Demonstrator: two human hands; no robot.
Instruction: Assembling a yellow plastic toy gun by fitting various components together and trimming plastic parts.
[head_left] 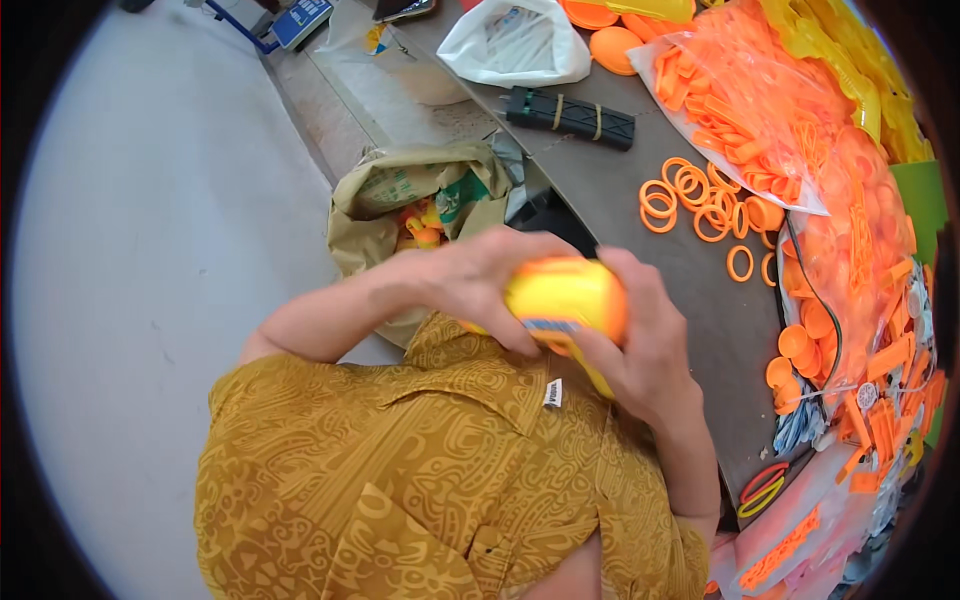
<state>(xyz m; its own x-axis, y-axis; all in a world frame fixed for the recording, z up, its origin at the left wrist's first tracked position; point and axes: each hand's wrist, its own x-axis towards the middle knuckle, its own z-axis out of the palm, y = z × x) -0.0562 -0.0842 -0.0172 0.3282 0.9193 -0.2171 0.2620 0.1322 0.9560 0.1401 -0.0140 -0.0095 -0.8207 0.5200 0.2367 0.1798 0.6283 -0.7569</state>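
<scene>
Both hands are closed around one rounded yellow-and-orange thing [565, 292], the left hand [478, 278] gripping its left side and the right hand [650, 345] its right side; it is blurred, with a blue patch low on the side, so its exact kind cannot be told. The held thing is in front of the person's patterned mustard shirt [400, 480], below and to the left of the loose orange rings [690, 185], well apart from them. Those rings lie scattered on the dark grey surface [715, 350], some overlapping. Up and to the left of the rings is a black bar [570, 118] with two tan bands around it, and beyond that a white bag [465, 55]. Well to the left of the rings stands an open brown sack [370, 195] with orange and yellow pieces [425, 232] inside. Just above and to the right of the rings, a clear bag [745, 115] bulges with orange parts. Well below the rings, scissors [763, 490] with red and yellow handles lie near the edge.
</scene>
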